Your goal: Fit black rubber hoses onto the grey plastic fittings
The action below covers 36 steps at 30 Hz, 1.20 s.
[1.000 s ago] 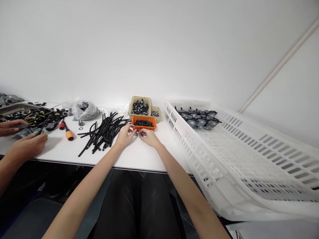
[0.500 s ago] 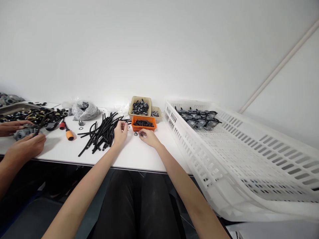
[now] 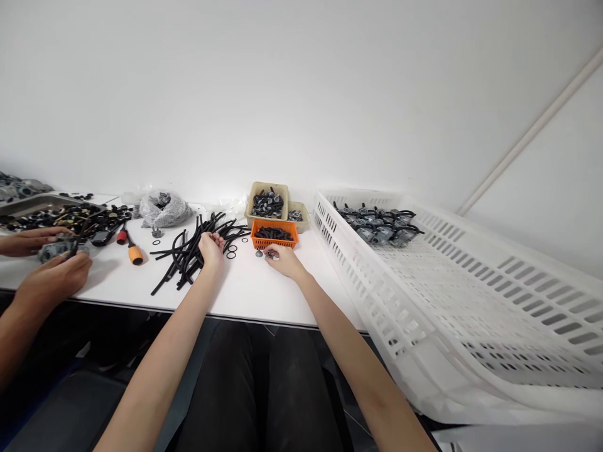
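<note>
My left hand hovers at the right side of a pile of black rubber hoses, its fingers curled in; whether anything is inside them is hidden. Just right of it lie thin black O-rings on the white table. In front of an orange basket of short black pieces, my right hand pinches a small dark grey part, mostly covered by the fingers. A small round grey part rests on the table beside those fingertips.
Behind the orange basket stand beige bins of small parts. A large white crate at right holds several grey hose-fitted assemblies. To the left are an orange-handled screwdriver, a plastic bag and a co-worker's hands holding a metal part.
My left hand has moved left from beside the orange basket to over the hoses, uncovering O-rings on the table. My right hand stays almost where it was, still pinching the small part.
</note>
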Each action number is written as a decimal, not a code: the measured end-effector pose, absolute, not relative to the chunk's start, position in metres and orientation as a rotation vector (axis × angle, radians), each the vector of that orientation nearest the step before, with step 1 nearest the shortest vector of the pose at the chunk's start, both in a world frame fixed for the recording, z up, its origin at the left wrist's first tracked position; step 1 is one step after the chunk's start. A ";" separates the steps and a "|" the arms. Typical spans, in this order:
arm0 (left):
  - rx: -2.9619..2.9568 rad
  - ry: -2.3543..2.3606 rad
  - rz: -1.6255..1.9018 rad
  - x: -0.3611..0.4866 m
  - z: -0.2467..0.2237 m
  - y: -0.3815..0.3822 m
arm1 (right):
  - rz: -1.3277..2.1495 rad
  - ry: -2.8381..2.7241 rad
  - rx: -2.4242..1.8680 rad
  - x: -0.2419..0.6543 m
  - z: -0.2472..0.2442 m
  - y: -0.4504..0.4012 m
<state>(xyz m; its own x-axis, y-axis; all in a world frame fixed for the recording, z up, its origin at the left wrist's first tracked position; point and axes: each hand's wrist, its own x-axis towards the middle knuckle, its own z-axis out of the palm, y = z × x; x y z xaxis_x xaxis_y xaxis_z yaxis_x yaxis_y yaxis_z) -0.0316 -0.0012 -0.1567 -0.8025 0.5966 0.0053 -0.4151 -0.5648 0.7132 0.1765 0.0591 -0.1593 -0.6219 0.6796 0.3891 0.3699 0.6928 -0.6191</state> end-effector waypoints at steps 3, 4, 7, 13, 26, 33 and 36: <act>0.336 0.936 2.337 -0.034 -0.157 -0.001 | 0.647 -2.290 -0.805 0.177 -0.157 0.058; 0.343 0.925 2.338 -0.035 -0.157 -0.001 | 0.645 -2.291 -0.806 0.177 -0.157 0.058; 0.373 0.899 2.343 -0.040 -0.156 -0.003 | 0.641 -2.290 -0.804 0.177 -0.158 0.059; 0.656 0.868 2.283 -0.050 -0.153 -0.017 | 0.637 -2.290 -0.805 0.176 -0.162 0.064; 0.561 0.782 2.283 -0.058 -0.156 -0.026 | 0.666 -2.287 -0.834 0.176 -0.158 0.059; 0.622 0.879 2.370 -0.063 -0.154 -0.019 | 0.664 -2.290 -0.839 0.176 -0.155 0.057; 0.658 0.942 2.381 -0.060 -0.148 -0.017 | 0.658 -2.293 -0.832 0.176 -0.155 0.058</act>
